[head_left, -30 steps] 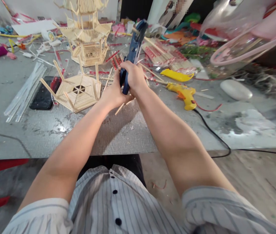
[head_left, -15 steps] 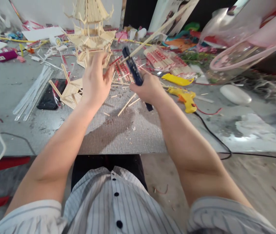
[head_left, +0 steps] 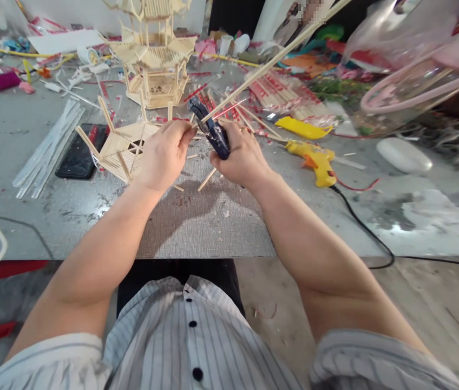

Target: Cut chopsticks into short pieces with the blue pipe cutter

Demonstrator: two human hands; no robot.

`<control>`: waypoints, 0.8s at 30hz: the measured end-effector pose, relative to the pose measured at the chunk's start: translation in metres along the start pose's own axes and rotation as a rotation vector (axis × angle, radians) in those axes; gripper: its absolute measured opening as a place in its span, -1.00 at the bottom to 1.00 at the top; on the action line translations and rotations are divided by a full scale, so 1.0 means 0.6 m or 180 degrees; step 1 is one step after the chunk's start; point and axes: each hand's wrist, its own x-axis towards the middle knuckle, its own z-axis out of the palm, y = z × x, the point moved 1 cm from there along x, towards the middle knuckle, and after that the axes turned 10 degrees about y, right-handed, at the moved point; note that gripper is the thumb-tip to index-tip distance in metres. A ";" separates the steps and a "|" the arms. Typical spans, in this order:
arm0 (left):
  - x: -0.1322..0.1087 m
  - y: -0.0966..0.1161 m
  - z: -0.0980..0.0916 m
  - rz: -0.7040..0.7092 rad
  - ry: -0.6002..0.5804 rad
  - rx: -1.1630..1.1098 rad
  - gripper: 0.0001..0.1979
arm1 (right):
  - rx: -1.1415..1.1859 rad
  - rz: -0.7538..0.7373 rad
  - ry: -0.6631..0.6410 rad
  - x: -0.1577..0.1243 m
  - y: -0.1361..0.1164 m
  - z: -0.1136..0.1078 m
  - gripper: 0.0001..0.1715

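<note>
My right hand (head_left: pixel 240 154) is closed round a dark blue plier-like cutter (head_left: pixel 218 138), its jaws pointing up and to the left. A long thin wooden stick (head_left: pixel 270 67) slants from the jaws toward the upper right. My left hand (head_left: pixel 164 151) is closed in a pinch close to the jaws; what its fingertips hold, if anything, I cannot make out. Beside and partly behind this hand lies a flat wooden stick frame (head_left: pixel 116 142) with several short upright posts. Farther back stands a tiered pagoda model (head_left: pixel 156 59) made of sticks.
Clear glue sticks (head_left: pixel 51 146) and a black phone (head_left: pixel 77 157) lie at left. To the right are a yellow hot glue gun (head_left: pixel 314 160) with a black cord, a yellow-handled knife (head_left: pixel 302 127), packs of sticks (head_left: pixel 290 97) and a white oval object (head_left: pixel 404 154).
My left hand has lowered and closed from an open pose, nearing the cutter. The cutter and my right hand have shifted slightly left, and more of the stick frame shows.
</note>
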 end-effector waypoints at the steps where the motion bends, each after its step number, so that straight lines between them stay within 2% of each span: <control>1: -0.001 -0.001 -0.001 0.0042 0.0002 0.0014 -0.57 | -0.0023 -0.0031 0.0001 0.000 -0.001 0.001 -0.32; 7: -0.003 -0.004 -0.003 0.0140 -0.0005 0.0025 -0.59 | -0.0052 -0.0064 0.0046 0.000 0.001 0.007 -0.31; 19: -0.001 -0.026 0.009 -0.0093 0.0063 -0.0085 -0.58 | -0.0310 0.0296 -0.0030 0.006 -0.009 -0.004 -0.72; 24: 0.000 -0.042 0.018 0.0054 0.0070 -0.0328 -0.59 | -0.0509 0.0420 -0.0346 0.011 -0.020 -0.008 -0.78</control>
